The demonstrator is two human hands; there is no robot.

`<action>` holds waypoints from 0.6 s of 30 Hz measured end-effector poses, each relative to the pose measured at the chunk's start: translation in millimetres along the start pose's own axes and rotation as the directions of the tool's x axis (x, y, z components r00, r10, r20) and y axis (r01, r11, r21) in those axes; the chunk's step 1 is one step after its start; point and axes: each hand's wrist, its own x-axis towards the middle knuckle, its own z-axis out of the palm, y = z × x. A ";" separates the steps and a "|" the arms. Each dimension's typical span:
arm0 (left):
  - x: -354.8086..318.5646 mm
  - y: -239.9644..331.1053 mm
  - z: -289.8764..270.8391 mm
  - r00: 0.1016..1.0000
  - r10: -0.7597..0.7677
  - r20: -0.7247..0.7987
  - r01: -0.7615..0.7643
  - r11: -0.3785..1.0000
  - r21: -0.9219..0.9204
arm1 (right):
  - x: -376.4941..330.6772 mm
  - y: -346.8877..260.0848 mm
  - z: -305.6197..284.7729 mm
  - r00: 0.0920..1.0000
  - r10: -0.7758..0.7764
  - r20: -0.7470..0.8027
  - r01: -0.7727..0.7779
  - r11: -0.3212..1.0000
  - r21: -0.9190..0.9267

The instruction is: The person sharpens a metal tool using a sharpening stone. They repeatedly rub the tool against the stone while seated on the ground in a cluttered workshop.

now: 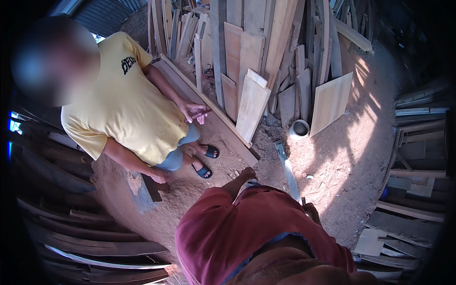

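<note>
In a timber shed, a person in a maroon shirt reaches the left hand down to the sawdust floor, just beside the lower end of a long plank that lies slanted against the leaning boards. How far the fingers are open, and whether they grip anything, cannot be told. The right hand shows only at the shirt's edge, its hold unclear. A co-worker in a yellow shirt rests one hand on the plank's upper run and the other on a wooden block.

The plank seems about to be taken up at both ends. Lifting it calls for a firm grip under the near end, in time with the co-worker. Room is tight. Boards crowd the far side, curved timbers the left and stacked offcuts the right. A grey metal strip and a white pot lie near. Open floor lies to the right.
</note>
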 end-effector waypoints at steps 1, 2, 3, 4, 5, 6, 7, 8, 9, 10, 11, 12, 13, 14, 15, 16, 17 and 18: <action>2.5 44.1 22.1 0.996 -0.006 -0.087 -0.011 0.980 -0.196 | 11.4 17.3 -16.6 0.999 -0.042 -0.026 0.041 0.999 -0.017; -4.5 84.2 37.6 0.998 -0.051 0.036 0.060 0.952 -0.302 | 8.1 27.9 -27.9 0.998 -0.054 -0.012 0.055 0.995 0.083; -3.2 80.4 28.6 0.999 0.026 -0.023 -0.031 0.973 -0.229 | 10.3 2.0 -29.2 0.987 -0.159 0.031 0.151 0.972 0.182; -6.2 109.5 41.8 0.999 -0.024 0.045 0.039 0.930 -0.366 | 15.1 -5.6 -45.0 0.976 -0.214 0.029 0.197 0.938 0.287; -9.2 142.7 50.5 0.993 0.032 0.113 0.019 0.904 -0.427 | 17.8 -8.3 -56.6 0.971 -0.237 0.020 0.212 0.901 0.377; -11.5 151.4 50.3 0.967 0.034 0.252 0.087 0.888 -0.452 | 11.9 -27.7 -61.6 0.958 -0.284 0.040 0.241 0.872 0.425; -21.7 171.9 59.3 0.967 0.051 0.251 0.084 0.863 -0.498 | 3.7 -38.1 -68.9 0.950 -0.308 0.050 0.248 0.843 0.476; -29.2 200.6 64.9 0.940 0.035 0.339 0.141 0.866 -0.481 | -0.2 -43.4 -80.3 0.949 -0.312 0.041 0.256 0.841 0.476; -41.8 195.7 62.1 0.924 -0.036 0.380 0.254 0.800 -0.543 | -33.8 -81.3 -81.6 0.936 -0.343 0.078 0.279 0.860 0.428; -45.3 215.2 61.4 0.900 -0.042 0.434 0.323 0.733 -0.598 | -38.5 -91.3 -88.6 0.921 -0.382 0.073 0.317 0.847 0.426; -49.3 227.0 62.3 0.872 -0.049 0.487 0.394 0.661 -0.638 | -40.4 -96.5 -91.6 0.903 -0.422 0.073 0.354 0.831 0.428; -49.2 220.7 61.7 0.854 0.023 0.519 0.431 0.528 -0.732 | -44.0 -108.7 -90.1 0.881 -0.459 0.117 0.369 0.820 0.438; -50.0 231.0 66.0 0.859 0.013 0.512 0.464 0.403 -0.789 | -40.9 -107.6 -91.5 0.865 -0.480 0.144 0.374 0.810 0.451; -51.3 234.9 65.8 0.893 0.358 0.273 -0.042 0.670 -0.742 | -35.4 -104.3 -92.2 0.823 -0.536 0.187 0.386 0.770 0.508; -52.9 220.4 65.2 0.833 0.526 0.173 -0.293 0.683 -0.669 | -43.3 -111.6 -84.3 0.828 -0.522 0.202 0.379 0.788 0.485; -54.7 206.0 66.4 0.737 0.672 0.068 -0.526 0.634 -0.567 | -59.8 -119.4 -76.7 0.833 -0.507 0.222 0.370 0.808 0.458; -54.2 176.6 70.0 0.766 0.643 0.004 -0.503 0.603 -0.619 | -75.1 -138.4 -64.7 0.816 -0.515 0.260 0.381 0.820 0.427; -51.9 177.1 72.3 0.809 0.588 0.005 -0.399 0.555 -0.730 | -71.2 -131.0 -61.7 0.812 -0.534 0.234 0.411 0.810 0.419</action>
